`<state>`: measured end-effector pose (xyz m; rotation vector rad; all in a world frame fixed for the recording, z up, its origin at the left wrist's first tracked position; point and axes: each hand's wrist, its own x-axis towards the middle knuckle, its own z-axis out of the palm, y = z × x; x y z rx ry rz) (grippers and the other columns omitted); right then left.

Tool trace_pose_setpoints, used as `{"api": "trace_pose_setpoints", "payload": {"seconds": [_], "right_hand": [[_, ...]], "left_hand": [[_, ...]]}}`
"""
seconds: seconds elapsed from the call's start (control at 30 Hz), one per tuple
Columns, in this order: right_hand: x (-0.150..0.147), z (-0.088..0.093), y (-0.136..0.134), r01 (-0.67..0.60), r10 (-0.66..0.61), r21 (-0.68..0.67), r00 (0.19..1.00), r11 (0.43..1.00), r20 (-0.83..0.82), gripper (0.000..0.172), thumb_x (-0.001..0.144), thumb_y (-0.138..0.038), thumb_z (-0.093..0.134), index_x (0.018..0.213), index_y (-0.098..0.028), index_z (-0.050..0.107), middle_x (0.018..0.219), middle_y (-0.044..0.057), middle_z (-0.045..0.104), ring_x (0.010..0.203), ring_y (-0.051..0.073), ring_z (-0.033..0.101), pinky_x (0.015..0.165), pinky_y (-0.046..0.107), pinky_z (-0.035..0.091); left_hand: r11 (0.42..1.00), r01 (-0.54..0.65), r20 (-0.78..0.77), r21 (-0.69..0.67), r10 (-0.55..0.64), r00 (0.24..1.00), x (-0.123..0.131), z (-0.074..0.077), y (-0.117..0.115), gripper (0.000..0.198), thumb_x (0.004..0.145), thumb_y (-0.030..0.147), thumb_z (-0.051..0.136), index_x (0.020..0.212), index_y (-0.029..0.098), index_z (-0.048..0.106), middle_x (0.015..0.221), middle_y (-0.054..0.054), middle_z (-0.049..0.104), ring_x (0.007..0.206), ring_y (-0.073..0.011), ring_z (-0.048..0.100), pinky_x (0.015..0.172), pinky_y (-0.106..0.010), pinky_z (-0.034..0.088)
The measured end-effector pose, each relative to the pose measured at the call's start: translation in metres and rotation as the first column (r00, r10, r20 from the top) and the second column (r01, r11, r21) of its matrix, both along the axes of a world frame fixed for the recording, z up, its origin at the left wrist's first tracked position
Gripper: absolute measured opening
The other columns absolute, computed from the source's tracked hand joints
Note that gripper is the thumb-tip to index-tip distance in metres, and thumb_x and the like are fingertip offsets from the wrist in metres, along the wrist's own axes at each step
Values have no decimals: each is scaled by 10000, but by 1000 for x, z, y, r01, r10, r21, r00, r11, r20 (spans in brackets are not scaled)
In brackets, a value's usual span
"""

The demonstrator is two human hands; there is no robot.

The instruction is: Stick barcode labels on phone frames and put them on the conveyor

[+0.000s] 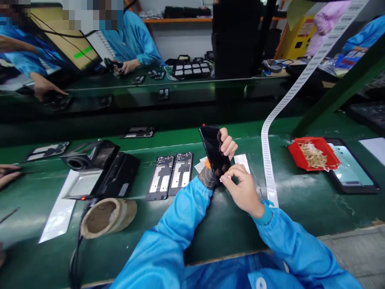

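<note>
A black phone point(213, 146) with a dark glossy face is held up at a tilt over the bench, a small red tab at its top corner. My left hand point(228, 143) grips it from behind, fingers curled round its right edge. At the phone's lower end, my right hand point(242, 188) pinches a small white piece, perhaps a sticker, between thumb and forefinger. Two opened phone bodies point(161, 176) lie side by side to the left of my left wrist. Behind my hands are a white label sheet point(242, 160) and an orange piece point(207, 163), partly hidden.
A strip of barcode labels point(266, 156) hangs down right of my hands. Further right, a red bin point(300, 156) of pale scraps stands beside a dark tray point(355, 186). To the left are a black device point(112, 172) and a cardboard tape core point(105, 218). Co-workers sit opposite.
</note>
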<state>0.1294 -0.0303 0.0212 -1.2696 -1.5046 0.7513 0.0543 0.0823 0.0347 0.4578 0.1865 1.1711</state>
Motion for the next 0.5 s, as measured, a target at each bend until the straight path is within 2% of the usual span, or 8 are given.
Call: {"api": "trace_pose_setpoints", "payload": {"seconds": [0.13, 0.3, 0.4, 0.5], "right_hand": [[-2, 0, -3, 29, -32, 50, 997, 998, 65, 218, 877, -272, 608, 673, -249, 533, 732, 12, 556, 801, 226, 517, 768, 400, 395], [-1, 6, -6, 74, -110, 178, 973, 981, 201, 221, 885, -255, 581, 679, -246, 500, 724, 19, 539, 812, 237, 496, 791, 426, 363], [2, 3, -3, 75, -95, 119, 980, 990, 177, 180, 859, -279, 608, 715, -241, 506, 785, 25, 543, 857, 240, 504, 829, 437, 372], [9, -10, 6, 29, -30, -49, 999, 998, -29, 161, 815, -339, 644, 892, -242, 541, 956, 40, 576, 950, 239, 542, 874, 432, 423]], "left_hand": [[998, -35, -42, -53, 32, 999, 2, 2, 1, 484, 1052, 273, 105, 636, 195, 341, 431, 51, 170, 357, -91, 146, 412, -228, 177], [995, -75, 13, -59, 76, 997, 3, 5, -2, 484, 1044, 249, 103, 644, 197, 371, 437, 42, 210, 360, -95, 195, 403, -216, 198], [991, -118, 20, -63, 120, 993, 2, 6, -3, 471, 1050, 336, 171, 652, 200, 382, 436, 46, 237, 354, -87, 217, 390, -208, 209], [981, -182, -42, -73, 180, 983, 1, 6, 2, 491, 1022, 503, 266, 646, 211, 384, 424, 53, 261, 343, -89, 244, 372, -221, 209]]}}
